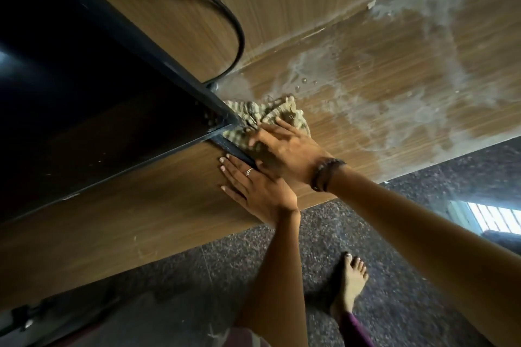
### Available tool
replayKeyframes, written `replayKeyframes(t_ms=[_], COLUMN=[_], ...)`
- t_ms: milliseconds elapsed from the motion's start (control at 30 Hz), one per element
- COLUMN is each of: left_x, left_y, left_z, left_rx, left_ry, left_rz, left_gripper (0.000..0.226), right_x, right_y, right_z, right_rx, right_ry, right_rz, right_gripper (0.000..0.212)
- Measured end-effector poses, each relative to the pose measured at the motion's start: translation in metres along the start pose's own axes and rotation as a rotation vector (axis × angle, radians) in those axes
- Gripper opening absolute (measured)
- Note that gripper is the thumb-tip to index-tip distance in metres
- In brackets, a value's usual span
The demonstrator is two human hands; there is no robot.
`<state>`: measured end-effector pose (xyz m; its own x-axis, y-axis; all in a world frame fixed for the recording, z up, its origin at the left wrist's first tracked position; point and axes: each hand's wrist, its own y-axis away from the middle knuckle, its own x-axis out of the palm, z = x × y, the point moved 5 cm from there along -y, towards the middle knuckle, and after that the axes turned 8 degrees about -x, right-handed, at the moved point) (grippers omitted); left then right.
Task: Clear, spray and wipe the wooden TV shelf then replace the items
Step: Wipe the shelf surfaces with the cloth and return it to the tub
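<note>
The wooden TV shelf (380, 87) runs across the view, its right part streaked with wet, whitish spray. A checked green-and-beige cloth (251, 114) lies bunched on the shelf by the corner of the black TV (84, 87). My right hand (284, 152), a dark bracelet on its wrist, presses flat on the cloth, partly tucked at the TV's foot. My left hand (253, 189), wearing a ring, rests flat with fingers spread on the shelf near its front edge, just beside the TV's base.
A thick black cable (220, 8) loops behind the TV along the wooden back panel. Speckled dark floor (394, 304) lies below the shelf edge, with my bare foot (349, 282) on it. A bright window reflection (490, 220) shows at right.
</note>
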<state>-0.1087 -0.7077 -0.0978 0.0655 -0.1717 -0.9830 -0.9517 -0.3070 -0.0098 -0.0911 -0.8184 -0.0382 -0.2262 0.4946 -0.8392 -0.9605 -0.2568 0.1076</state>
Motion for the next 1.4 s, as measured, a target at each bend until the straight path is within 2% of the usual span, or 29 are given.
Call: replayKeyframes(t_ms=[133, 300, 500, 667, 867, 1000, 1133, 1200, 1300, 1400], left_x=[-0.021, -0.021, -0.024, -0.023, -0.022, -0.022, -0.024, -0.024, -0.024, -0.024], left_y=[0.009, 0.006, 0.004, 0.005, 0.007, 0.006, 0.006, 0.005, 0.005, 0.005], left_z=[-0.016, -0.013, -0.015, -0.016, -0.016, -0.015, -0.017, -0.017, -0.017, -0.016], left_rx=[-0.046, -0.034, -0.032, -0.042, -0.057, -0.060, -0.057, -0.056, -0.045, -0.042], left_ry=[0.164, 0.177, 0.166, 0.191, 0.220, 0.212, 0.193, 0.195, 0.195, 0.189], left_rz=[-0.006, -0.063, -0.122, -0.117, -0.095, -0.108, -0.128, -0.124, -0.137, -0.142], left_gripper=[0.060, 0.057, 0.053, 0.053, 0.054, 0.054, 0.053, 0.053, 0.053, 0.053], right_x=[-0.001, -0.004, -0.038, -0.026, -0.012, -0.005, -0.022, -0.030, -0.044, -0.051], right_y=[0.017, -0.021, -0.069, -0.046, -0.001, -0.015, -0.054, -0.069, -0.071, -0.050], right_z=[0.000, -0.009, -0.052, -0.028, -0.007, -0.013, -0.022, -0.028, -0.045, -0.070], right_rx=[-0.079, -0.166, -0.043, 0.083, -0.150, -0.220, -0.152, -0.139, -0.044, 0.131], right_ry=[0.080, 0.229, 0.301, 0.166, 0.219, 0.293, 0.485, 0.475, 0.416, 0.299], right_rz=[0.067, 0.017, 0.013, -0.110, -0.174, -0.158, -0.026, 0.034, -0.005, -0.137], right_gripper=[0.055, 0.046, 0.049, 0.050, 0.047, 0.044, 0.048, 0.042, 0.043, 0.047])
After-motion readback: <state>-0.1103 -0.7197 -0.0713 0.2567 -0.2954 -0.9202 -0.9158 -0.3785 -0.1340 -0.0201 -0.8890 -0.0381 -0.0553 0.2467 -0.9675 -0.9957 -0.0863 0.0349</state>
